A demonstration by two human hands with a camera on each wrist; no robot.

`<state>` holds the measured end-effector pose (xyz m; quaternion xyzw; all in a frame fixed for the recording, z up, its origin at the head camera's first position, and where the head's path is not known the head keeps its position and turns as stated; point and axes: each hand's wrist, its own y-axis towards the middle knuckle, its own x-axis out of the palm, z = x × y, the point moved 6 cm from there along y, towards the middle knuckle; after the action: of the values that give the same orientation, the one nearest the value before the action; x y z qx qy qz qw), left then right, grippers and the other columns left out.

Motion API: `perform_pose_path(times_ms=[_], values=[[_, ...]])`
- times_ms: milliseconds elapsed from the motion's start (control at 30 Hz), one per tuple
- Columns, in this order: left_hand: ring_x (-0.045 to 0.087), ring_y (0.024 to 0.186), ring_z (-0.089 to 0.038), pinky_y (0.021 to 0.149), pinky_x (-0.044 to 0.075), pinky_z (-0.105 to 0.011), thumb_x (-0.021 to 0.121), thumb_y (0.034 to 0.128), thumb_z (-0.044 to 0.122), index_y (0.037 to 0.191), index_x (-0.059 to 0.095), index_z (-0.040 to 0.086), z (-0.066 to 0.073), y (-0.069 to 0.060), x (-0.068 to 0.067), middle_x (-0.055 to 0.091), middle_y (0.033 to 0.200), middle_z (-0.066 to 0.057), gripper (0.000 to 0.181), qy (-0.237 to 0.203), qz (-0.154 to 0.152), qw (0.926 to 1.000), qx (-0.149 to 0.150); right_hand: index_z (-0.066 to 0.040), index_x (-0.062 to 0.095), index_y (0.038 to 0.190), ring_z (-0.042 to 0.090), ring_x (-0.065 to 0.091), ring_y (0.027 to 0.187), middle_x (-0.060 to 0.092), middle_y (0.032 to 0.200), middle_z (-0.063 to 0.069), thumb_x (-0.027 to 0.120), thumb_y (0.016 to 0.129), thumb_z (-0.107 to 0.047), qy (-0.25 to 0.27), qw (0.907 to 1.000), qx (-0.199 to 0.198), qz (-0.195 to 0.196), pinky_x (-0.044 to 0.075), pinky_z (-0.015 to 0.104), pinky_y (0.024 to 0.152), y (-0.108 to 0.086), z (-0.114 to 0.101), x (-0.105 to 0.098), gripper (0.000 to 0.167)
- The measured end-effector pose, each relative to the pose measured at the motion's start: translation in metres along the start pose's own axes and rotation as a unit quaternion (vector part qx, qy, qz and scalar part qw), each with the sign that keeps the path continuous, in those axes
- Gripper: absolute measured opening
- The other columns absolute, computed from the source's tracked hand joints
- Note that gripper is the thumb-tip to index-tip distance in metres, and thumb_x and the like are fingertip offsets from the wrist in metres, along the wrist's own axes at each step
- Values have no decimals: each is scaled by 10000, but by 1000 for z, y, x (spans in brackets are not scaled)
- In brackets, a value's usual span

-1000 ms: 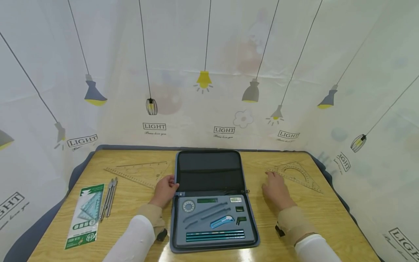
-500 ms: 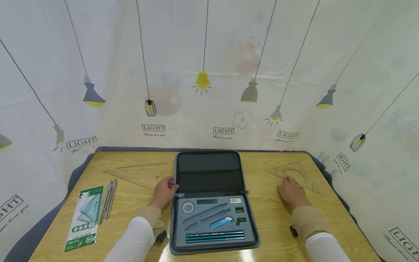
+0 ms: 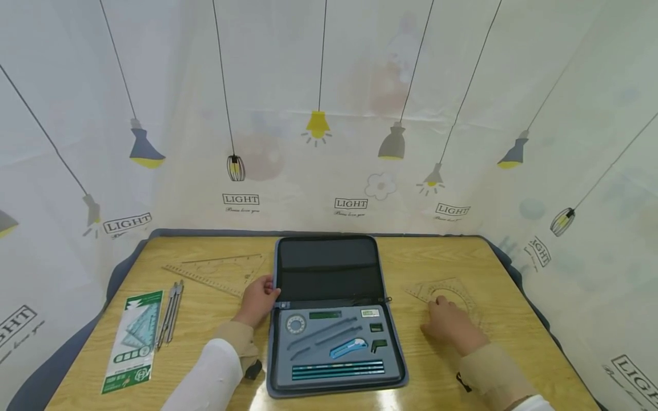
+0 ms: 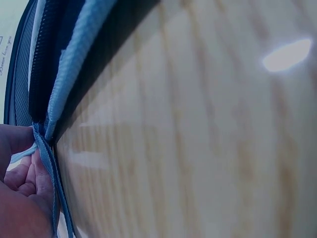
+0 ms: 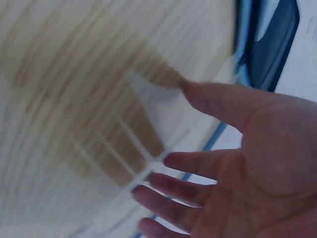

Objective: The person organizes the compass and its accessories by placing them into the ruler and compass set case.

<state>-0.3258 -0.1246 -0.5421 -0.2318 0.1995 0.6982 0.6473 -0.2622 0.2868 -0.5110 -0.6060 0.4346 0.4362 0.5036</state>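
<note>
A zip case [image 3: 329, 285] lies unfolded in the middle. My left hand [image 3: 255, 302] holds its left edge near the hinge; the left wrist view has the hand [image 4: 25, 188] pinching the blue-edged case [image 4: 69, 74] between thumb and fingers. Right of the case, my right hand [image 3: 452, 326] touches a clear set square [image 3: 424, 290] with its fingertips. The right wrist view shows this hand [image 5: 267, 148] with thumb and fingers spread over the table; blur hides the exact contact.
Pencils [image 3: 336, 371], a blue cutter [image 3: 348, 348] and small tools lie in the case's grey insert, which has long hollows. To the left are another clear set square [image 3: 205, 277], metal compasses [image 3: 171, 314] and a green-and-white packet [image 3: 132, 342]. A printed cloth [image 3: 308, 182] rises behind.
My right hand first moved right onto the set square, then back left and slightly nearer, and the set square shifted left and nearer with it. My left hand stays at the case.
</note>
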Motion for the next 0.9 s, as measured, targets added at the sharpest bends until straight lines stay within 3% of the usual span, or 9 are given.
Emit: perform_pose_path(times_ms=[167, 333, 433, 667, 900], values=[[583, 934, -262, 841, 488, -409, 616, 891, 87, 1233, 541, -77, 0, 1, -1, 612, 1052, -188, 387, 36, 10, 10000, 30, 97, 540, 1186, 441, 548, 985, 507, 1147, 282, 802, 711, -299, 113, 9997, -215, -19, 485, 547, 799, -1, -1, -9, 671], [582, 941, -264, 843, 488, -410, 610, 896, 86, 1240, 534, -77, 1, 1, -2, 609, 1061, -191, 387, 51, -19, 10000, 46, 131, 317, 1382, 577, 351, 1182, 328, 1330, 395, 788, 696, -490, 674, 9973, 289, 51, 395, 640, 898, 17, 33, -17, 1038], [582, 943, -270, 845, 487, -414, 610, 895, 86, 1237, 534, -81, 1, -1, -3, 609, 1062, -195, 388, 39, -27, 10000, 59, 161, 233, 1402, 611, 267, 1218, 262, 1350, 429, 763, 675, -579, 857, 9948, 524, -140, 346, 665, 936, 26, 55, -17, 1165], [587, 942, -277, 840, 492, -413, 618, 890, 86, 1233, 540, -80, 1, -2, -3, 612, 1060, -196, 389, 13, -16, 10000, 93, 170, 211, 1403, 610, 222, 1233, 190, 1380, 420, 784, 629, -598, 986, 9876, 879, -848, 318, 689, 939, 33, 78, -13, 1231], [589, 933, -274, 834, 492, -409, 617, 890, 82, 1225, 546, -83, 3, -2, -2, 614, 1050, -196, 381, 10, -9, 9999, 137, 134, 326, 1366, 547, 335, 1187, 292, 1337, 368, 809, 572, -609, 552, 9878, 1123, -927, 377, 647, 911, 34, 79, -20, 1189]])
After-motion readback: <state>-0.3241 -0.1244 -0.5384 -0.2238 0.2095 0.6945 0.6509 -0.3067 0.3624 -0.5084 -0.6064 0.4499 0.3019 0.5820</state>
